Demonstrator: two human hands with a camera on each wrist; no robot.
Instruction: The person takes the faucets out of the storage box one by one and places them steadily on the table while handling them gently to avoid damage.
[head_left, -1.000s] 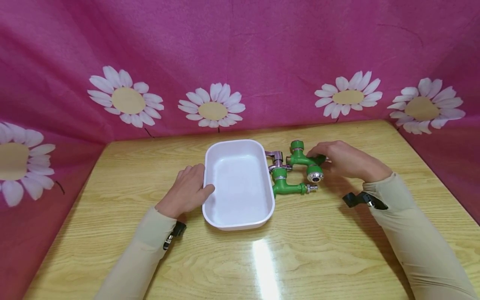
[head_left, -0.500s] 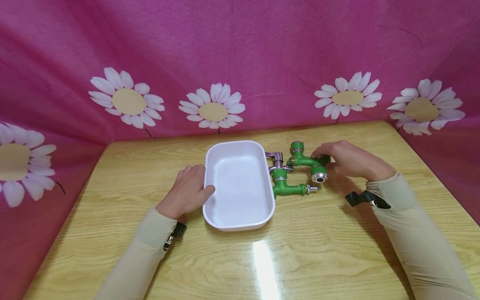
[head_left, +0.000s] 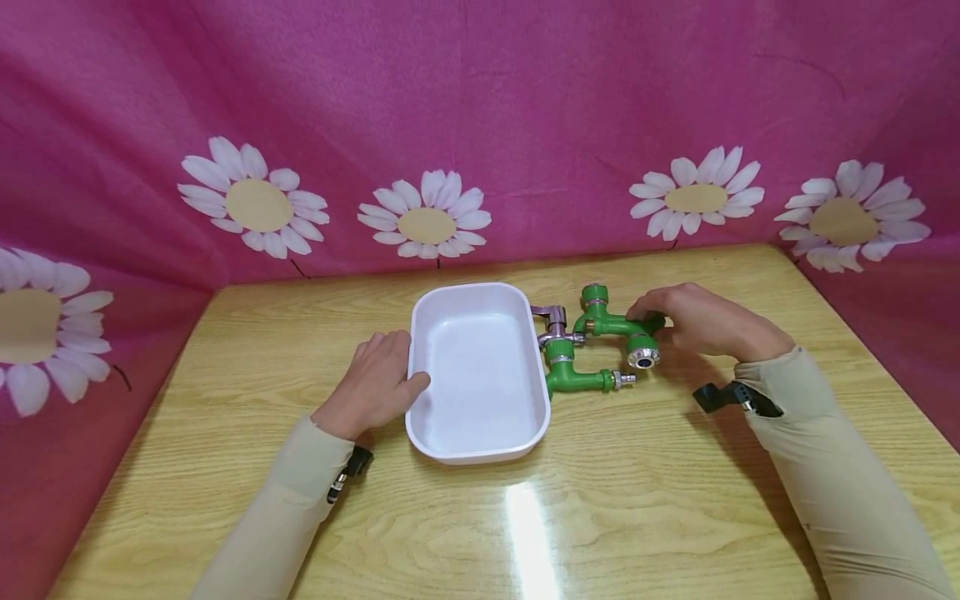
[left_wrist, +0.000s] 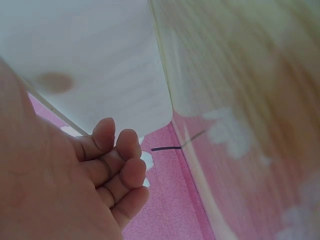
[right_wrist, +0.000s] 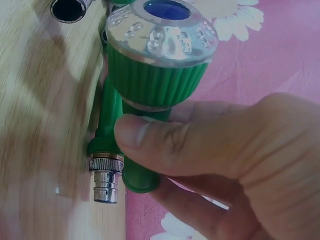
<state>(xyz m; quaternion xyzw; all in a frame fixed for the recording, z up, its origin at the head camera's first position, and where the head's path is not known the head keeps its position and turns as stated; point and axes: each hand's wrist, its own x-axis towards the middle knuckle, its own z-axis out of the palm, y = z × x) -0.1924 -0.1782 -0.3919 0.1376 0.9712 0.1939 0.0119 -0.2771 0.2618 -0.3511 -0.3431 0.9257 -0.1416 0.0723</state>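
Note:
My left hand (head_left: 372, 383) holds the left rim of a white plastic basin (head_left: 480, 454), thumb over the inside and fingers outside. In the left wrist view its fingers (left_wrist: 131, 145) curl beside the basin's wall (left_wrist: 100, 60). My right hand (head_left: 708, 321) pinches a green tap (head_left: 643, 343) with a silver, blue-centred knob. The right wrist view shows the thumb (right_wrist: 145, 137) on one side of that tap (right_wrist: 155, 77), fingers behind it. Another green tap (head_left: 595, 293) is partly hidden behind the held one. Nearer the front lies a green tap (head_left: 573, 380) with a metal nozzle.
A chrome tap (head_left: 553, 317) lies against the basin's right side, among the green ones. The wood-grain table (head_left: 645, 500) ends at a pink cloth (head_left: 555, 125) with white daisies at the back and sides.
My right hand has shifted slightly to the right with the held green tap, uncovering none of the others fully. My left hand and the basin have stayed in place.

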